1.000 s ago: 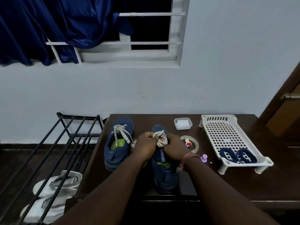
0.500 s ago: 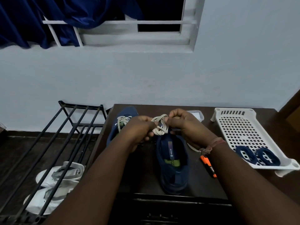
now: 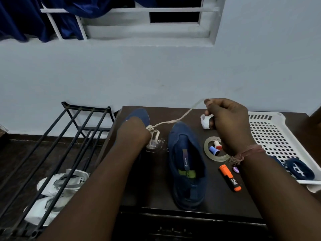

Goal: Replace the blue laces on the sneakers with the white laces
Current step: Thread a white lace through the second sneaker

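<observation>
On the far left a black rack [image 3: 52,145] stands on the floor, with white shoes [image 3: 57,188] lying under its bars. To its right is the dark tabletop [image 3: 156,185]. The left hand [image 3: 133,131] lies over the left sneaker [image 3: 139,115], whose blue toe shows beyond the knuckles; the hand's fingers are hidden from the camera, so I cannot tell whether they grip anything. Just right of that hand a bundle of white lace [image 3: 153,136] sits on the tabletop, and one strand rises from it, running up and right, taut, to the right hand [image 3: 229,122]. Between the hands the right sneaker [image 3: 187,164] lies unlaced, toe toward the far wall, tongue and green insole label showing. The right hand is raised above the tabletop, thumb and forefinger pinching the strand's end, the other fingers curled. Behind its fingers a small white tub [image 3: 205,121] stands. Near the wrist lies a tape roll [image 3: 208,152] with two small caps [image 3: 215,148] inside it, and nearer still an orange marker [image 3: 230,178] and a small purple piece [image 3: 236,169]. At the far right a white tray [image 3: 271,134] holds the coiled blue laces [image 3: 298,169].
</observation>
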`<control>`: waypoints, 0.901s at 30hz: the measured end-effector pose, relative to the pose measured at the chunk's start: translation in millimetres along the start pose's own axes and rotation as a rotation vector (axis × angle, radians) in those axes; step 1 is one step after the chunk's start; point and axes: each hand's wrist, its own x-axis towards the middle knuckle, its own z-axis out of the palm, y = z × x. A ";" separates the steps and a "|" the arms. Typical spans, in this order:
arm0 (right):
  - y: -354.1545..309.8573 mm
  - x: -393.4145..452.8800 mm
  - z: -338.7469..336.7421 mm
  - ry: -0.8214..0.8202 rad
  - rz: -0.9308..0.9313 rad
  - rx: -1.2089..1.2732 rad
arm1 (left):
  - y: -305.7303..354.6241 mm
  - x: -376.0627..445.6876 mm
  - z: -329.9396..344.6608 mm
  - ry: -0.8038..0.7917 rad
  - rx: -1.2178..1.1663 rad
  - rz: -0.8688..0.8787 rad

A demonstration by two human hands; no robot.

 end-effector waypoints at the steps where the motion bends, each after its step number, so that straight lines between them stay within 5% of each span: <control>1: 2.6 -1.8 -0.5 0.002 -0.037 -0.054 | 1.4 -1.0 -0.4 -0.009 -0.023 0.000; 4: 12.1 -8.4 9.6 -0.122 -0.102 -0.206 | 13.7 -10.7 -0.4 0.006 -0.057 0.103; 9: 10.8 -8.6 28.2 -0.284 -0.106 -0.192 | 38.9 -39.4 7.3 -0.089 -0.461 0.446; 12: 13.7 -7.6 29.2 -0.358 -0.064 -0.151 | 43.1 -44.2 5.9 -0.028 -0.513 0.497; 21: 34.7 -8.8 32.5 -0.439 -0.101 -0.275 | 38.0 -37.1 9.4 -0.034 -0.371 0.643; 24: 39.9 -5.5 27.7 -0.391 -0.279 -0.591 | 35.3 -28.8 13.7 0.052 -0.188 0.599; 27: 44.0 -3.6 18.0 -0.467 -0.187 -0.904 | 30.3 -25.6 22.1 0.122 -0.092 0.439</control>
